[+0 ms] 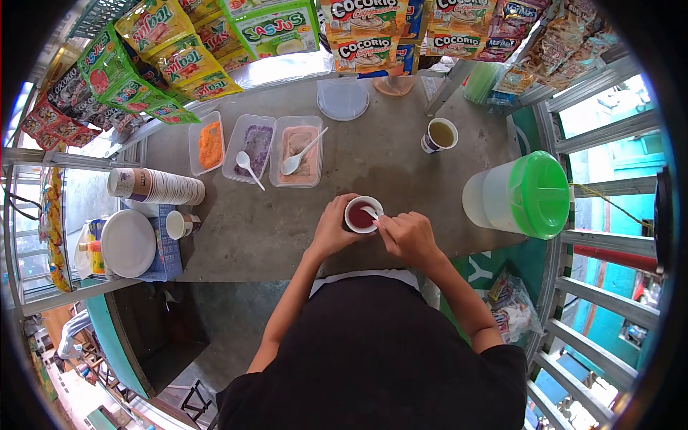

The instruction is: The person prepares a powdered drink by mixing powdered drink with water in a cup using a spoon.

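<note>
A paper cup [351, 223] with dark red liquid stands at the near edge of the counter. My left hand [333, 228] is wrapped around its left side. In my right hand [405, 236], pinched between the fingers, is a white plastic spoon [370, 212] whose lower end dips into the liquid. Beyond and to the left are three clear plastic tubs: one with orange powder [210, 146], one with purple powder [256, 145] and one with pinkish powder [299, 136]. White spoons lie in the purple and pinkish ones. Another cup [439, 136] holds yellowish-brown liquid.
A green-lidded plastic pitcher [494, 197] stands on the right. At left are a stack of paper cups [161, 188], a single cup [180, 224] and a round white lid [128, 244]. Drink sachets [365, 50] hang above the back. A clear round tub [342, 100] sits behind.
</note>
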The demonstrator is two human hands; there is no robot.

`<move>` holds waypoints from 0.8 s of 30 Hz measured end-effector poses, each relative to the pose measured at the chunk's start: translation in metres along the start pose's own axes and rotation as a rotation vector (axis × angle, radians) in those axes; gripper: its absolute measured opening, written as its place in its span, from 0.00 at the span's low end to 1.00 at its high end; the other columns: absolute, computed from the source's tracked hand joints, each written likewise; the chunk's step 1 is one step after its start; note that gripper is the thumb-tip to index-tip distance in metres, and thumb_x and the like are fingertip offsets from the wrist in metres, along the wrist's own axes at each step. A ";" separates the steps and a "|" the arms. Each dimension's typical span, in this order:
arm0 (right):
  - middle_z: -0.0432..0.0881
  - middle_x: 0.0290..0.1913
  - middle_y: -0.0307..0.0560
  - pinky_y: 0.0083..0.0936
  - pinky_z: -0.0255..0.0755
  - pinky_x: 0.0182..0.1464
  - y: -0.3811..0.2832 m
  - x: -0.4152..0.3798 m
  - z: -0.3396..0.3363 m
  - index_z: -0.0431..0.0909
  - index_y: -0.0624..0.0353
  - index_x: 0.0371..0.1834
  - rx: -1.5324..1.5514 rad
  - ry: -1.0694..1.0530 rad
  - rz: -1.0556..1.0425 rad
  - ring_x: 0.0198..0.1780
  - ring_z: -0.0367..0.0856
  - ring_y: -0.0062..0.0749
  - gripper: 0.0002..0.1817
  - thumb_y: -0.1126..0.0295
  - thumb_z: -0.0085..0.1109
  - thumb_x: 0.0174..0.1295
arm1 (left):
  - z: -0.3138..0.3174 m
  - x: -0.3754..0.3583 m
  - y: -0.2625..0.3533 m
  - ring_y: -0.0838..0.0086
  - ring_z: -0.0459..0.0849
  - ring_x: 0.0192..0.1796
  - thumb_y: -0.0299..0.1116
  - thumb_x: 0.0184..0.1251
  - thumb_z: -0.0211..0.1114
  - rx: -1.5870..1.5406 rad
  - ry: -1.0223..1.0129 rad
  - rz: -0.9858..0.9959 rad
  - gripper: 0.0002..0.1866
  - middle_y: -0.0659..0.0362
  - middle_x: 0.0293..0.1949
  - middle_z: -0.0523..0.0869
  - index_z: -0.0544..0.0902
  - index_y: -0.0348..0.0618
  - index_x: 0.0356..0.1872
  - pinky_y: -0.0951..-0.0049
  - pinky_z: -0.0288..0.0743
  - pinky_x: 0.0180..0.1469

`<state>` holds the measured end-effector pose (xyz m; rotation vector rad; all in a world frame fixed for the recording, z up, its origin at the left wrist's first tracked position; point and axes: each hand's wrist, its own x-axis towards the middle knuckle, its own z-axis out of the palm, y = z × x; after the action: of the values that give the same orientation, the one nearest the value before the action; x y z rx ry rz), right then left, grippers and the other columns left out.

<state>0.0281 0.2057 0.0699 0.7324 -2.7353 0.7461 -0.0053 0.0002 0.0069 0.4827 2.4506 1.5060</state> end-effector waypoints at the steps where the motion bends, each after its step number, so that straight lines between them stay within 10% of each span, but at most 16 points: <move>1: 0.78 0.18 0.44 0.36 0.67 0.27 -0.002 0.001 -0.001 0.79 0.55 0.28 0.019 -0.009 0.010 0.22 0.78 0.40 0.07 0.68 0.64 0.64 | 0.000 0.000 0.001 0.56 0.79 0.61 0.39 0.44 0.84 -0.005 0.002 -0.012 0.39 0.52 0.57 0.82 0.76 0.43 0.61 0.59 0.72 0.63; 24: 0.80 0.21 0.45 0.36 0.68 0.28 -0.006 0.000 0.007 0.80 0.56 0.32 0.151 -0.002 0.018 0.23 0.80 0.41 0.05 0.68 0.64 0.62 | -0.001 0.000 0.003 0.57 0.79 0.62 0.36 0.44 0.84 0.015 0.000 -0.047 0.40 0.52 0.57 0.82 0.76 0.41 0.62 0.61 0.72 0.65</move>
<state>0.0305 0.1977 0.0664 0.7395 -2.7134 0.9646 -0.0052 0.0003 0.0099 0.4250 2.4578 1.4701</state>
